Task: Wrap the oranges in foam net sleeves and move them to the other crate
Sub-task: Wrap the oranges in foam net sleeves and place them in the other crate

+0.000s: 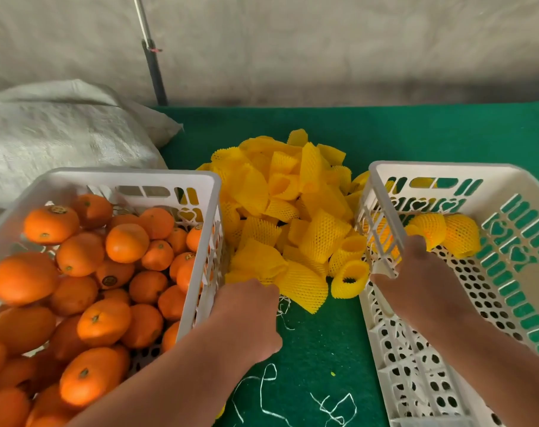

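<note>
Oranges (pixel 77 291) fill the left crate (pixel 132 177); two wrapped ones (pixel 443 232) in the right crate (pixel 447 169); both grips unclear.

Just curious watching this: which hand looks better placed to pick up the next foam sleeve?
Probably the left hand: its fingers already touch the near edge of the yellow sleeve pile. The right hand is at the near wall of the right crate, where wrapped oranges lie.
</note>
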{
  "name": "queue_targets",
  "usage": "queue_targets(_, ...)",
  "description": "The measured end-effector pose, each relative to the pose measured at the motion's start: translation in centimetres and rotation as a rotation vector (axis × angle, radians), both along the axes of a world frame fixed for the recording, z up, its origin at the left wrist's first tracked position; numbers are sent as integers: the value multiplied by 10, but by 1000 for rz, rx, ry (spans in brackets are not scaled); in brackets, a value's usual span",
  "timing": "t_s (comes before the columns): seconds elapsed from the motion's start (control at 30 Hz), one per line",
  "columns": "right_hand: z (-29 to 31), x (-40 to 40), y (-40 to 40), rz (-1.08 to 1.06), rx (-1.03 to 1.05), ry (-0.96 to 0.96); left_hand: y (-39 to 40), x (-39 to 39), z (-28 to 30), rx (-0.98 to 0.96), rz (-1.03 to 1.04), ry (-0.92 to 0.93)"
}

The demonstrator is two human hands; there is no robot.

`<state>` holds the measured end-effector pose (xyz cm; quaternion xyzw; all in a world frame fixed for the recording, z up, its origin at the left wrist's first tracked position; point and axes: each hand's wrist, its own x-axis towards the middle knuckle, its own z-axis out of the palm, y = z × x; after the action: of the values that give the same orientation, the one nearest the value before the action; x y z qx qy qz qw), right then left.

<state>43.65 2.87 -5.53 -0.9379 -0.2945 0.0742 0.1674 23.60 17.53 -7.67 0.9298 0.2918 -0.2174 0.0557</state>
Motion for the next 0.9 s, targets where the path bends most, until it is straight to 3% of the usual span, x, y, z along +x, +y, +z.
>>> queue_targets(0.23, 4, -8, -6, 70, -92, -101, -3, 0, -4, 4, 5, -65)
queue_targets(0.4, 18, -28, -6, 430, 0, -526, -3, -2, -6, 9, 3, -91)
queue_targets(0.47, 18, -36, 3, 565, -127, -403, -2, -2, -8, 13, 7, -102)
queue_targets(0.53, 18, -41, 21, 562, -345, -130, -3, -2, -8, 16, 5, -109)
queue_targets(0.6, 9, -41, 43, 562, -511, 2, -4, -1, -8, 16, 0, -113)
queue_targets(0.8, -26, -32, 85, 568, -859, 6, -3, -3, -9, 22, 21, -129)
queue_targets(0.9, -21, -23, 84, 511, -803, 84, -3, -2, -9, 18, 27, -127)
